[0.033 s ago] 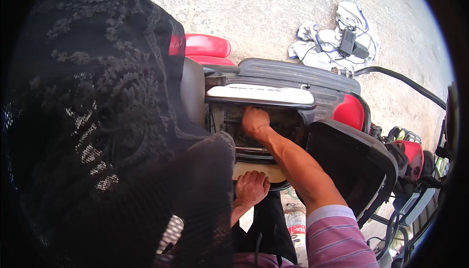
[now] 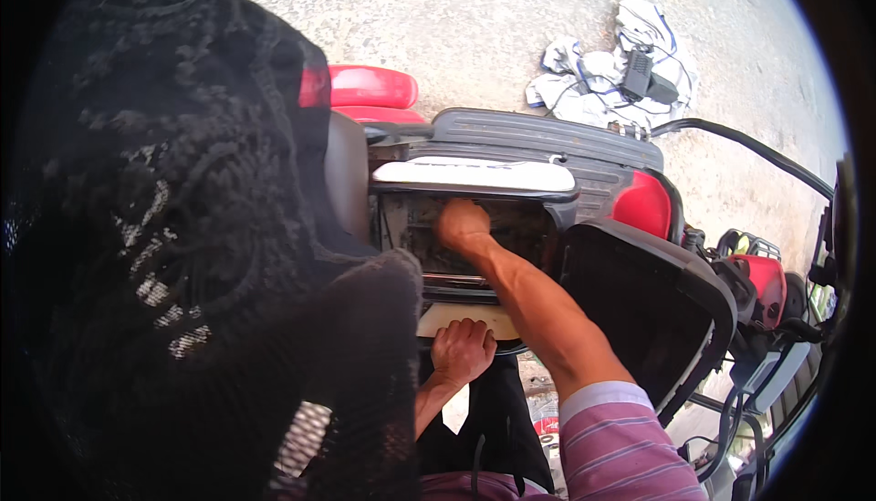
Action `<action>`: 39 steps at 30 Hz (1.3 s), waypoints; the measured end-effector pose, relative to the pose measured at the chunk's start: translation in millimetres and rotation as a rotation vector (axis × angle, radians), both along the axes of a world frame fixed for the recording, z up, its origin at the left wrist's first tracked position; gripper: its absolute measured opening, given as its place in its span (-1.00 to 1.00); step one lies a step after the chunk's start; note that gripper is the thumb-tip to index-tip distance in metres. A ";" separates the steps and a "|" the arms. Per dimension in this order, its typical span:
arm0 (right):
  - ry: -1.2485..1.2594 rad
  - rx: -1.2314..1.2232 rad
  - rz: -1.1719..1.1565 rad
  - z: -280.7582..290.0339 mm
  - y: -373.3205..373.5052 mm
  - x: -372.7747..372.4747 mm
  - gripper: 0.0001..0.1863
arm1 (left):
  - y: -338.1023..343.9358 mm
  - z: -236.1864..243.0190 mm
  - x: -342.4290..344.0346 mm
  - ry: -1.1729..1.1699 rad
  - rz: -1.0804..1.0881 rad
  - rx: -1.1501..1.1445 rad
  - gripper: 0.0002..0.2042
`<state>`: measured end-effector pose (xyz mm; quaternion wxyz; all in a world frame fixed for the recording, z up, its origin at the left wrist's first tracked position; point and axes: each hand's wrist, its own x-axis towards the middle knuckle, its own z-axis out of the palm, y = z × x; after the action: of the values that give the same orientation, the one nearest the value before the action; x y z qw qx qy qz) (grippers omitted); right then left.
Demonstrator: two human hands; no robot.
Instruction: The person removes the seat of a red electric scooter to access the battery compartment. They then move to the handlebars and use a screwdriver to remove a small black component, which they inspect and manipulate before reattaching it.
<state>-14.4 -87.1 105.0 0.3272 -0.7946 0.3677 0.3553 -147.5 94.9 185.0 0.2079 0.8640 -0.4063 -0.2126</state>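
My right hand (image 2: pixel 463 224) reaches down into an open under-seat compartment (image 2: pixel 415 241) of a red and grey electric scooter or tricycle. Its fingers are curled like a fist, and their tips and anything in them are hidden. A metal rod (image 2: pixel 461 281) runs along the near side of the opening, below that hand. My left hand (image 2: pixel 464 351) is bent over the cream panel (image 2: pixel 502 322) at the near edge, with fingers curled on it. A white panel (image 2: pixel 474 175) borders the compartment's far side.
The raised black seat or lid (image 2: pixel 630 309) stands right of the compartment. Black lace-like cloth (image 2: pixel 210 227) covers the left side. A grey ribbed footboard (image 2: pixel 511 134) lies beyond. On the ground, a white cloth (image 2: pixel 584 77) carries a black charger (image 2: pixel 638 72) with cable.
The whole view has shifted slightly, so the vehicle and both hands appear a little further left. My right hand stays inside the compartment and my left hand stays on the cream panel.
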 end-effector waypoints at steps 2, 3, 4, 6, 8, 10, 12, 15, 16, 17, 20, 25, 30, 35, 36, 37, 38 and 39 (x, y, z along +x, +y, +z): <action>0.025 0.124 -0.099 -63.2 8.6 9.5 -0.65 | -1.0 -1.8 -4.8 -0.039 -0.058 0.074 -0.83; 0.059 0.119 -0.143 -93.1 17.3 15.9 -0.62 | 2.1 -2.9 -6.2 -0.023 -0.058 0.073 -0.84; 0.092 0.090 -0.257 -121.3 27.0 21.9 -0.59 | 2.7 -2.8 -12.7 0.008 -0.042 0.060 -0.84; 0.089 -0.014 -0.704 -157.7 42.0 32.4 -0.53 | 8.1 -6.5 -15.7 0.078 -0.024 0.030 -0.83; -0.023 -0.115 -0.945 -184.6 43.3 26.2 -0.46 | 21.3 -8.9 -17.0 0.142 -0.055 0.007 -0.82; 0.137 0.249 -0.936 -144.4 36.9 20.7 -0.51 | 27.4 -18.1 -15.7 0.175 -0.017 -0.018 -0.81; 0.060 0.103 -0.830 -45.7 21.7 21.0 -0.53 | 29.4 -27.8 -15.9 0.214 0.046 -0.058 -0.79; 0.000 -0.036 -0.438 -11.6 11.5 9.6 -0.62 | 17.3 -16.9 -17.0 0.172 -0.014 -0.033 -0.76; -0.018 -0.070 -0.251 -11.4 9.6 7.6 -0.66 | 10.5 -8.4 -15.6 0.059 -0.077 0.041 -0.79; -0.052 -0.101 -0.071 -9.2 9.5 5.9 -0.67 | 8.7 -6.3 -16.5 0.037 -0.074 0.039 -0.78; -0.132 -0.119 0.381 0.5 8.9 0.1 -0.67 | 6.3 -6.5 -18.2 -0.009 -0.053 0.028 -0.76; -0.082 -0.006 -0.536 -14.4 16.9 -8.7 -0.65 | 2.2 1.6 -15.4 0.013 -0.039 -0.005 -0.71; 0.020 0.066 -1.092 3.3 22.5 2.6 -0.61 | 16.0 -10.2 -16.9 -0.021 -0.091 -0.038 -0.67; -0.227 -0.147 -0.324 -4.4 30.8 -16.1 -0.67 | 12.5 -10.9 -17.8 -0.009 -0.074 0.068 -0.76; -0.287 -0.226 -0.075 -9.0 26.4 -21.4 -0.69 | 9.4 -9.2 -17.5 -0.018 -0.063 0.051 -0.78; -0.344 -0.301 0.176 -13.2 23.0 -26.7 -0.71 | 6.6 -6.8 -17.5 -0.026 -0.051 0.035 -0.81; -0.333 -0.368 0.448 0.0 17.0 -30.4 -0.74 | 2.7 -3.1 -16.4 -0.029 -0.039 0.024 -0.83; -0.333 -0.323 0.459 -3.6 15.7 -31.8 -0.74 | -1.1 1.6 -15.9 -0.032 -0.026 0.014 -0.84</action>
<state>-46.3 -71.4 101.4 0.1640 -0.9456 0.1718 0.2222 -163.5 93.7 186.6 0.1925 0.8633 -0.4194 -0.2044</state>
